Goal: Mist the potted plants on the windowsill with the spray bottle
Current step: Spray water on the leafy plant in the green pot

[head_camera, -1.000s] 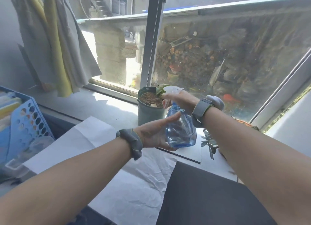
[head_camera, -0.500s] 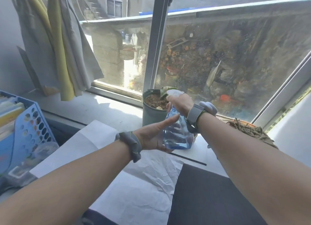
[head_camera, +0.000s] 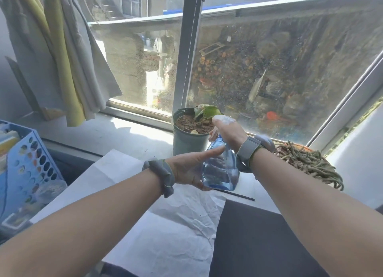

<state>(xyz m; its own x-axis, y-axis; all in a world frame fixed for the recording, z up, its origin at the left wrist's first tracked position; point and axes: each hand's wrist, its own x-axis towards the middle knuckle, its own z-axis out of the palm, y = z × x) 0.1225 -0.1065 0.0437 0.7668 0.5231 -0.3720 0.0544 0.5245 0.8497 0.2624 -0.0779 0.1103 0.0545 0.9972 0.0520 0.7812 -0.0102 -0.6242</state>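
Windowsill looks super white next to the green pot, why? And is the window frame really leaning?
Head view: sun through the pane overexposes the windowsill beside the green pot; head view: the wide-angle lens makes the window frame lean; the pane looks hazy, speckled.

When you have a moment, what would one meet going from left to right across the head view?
blue basket → green pot → spray bottle → trailing plant
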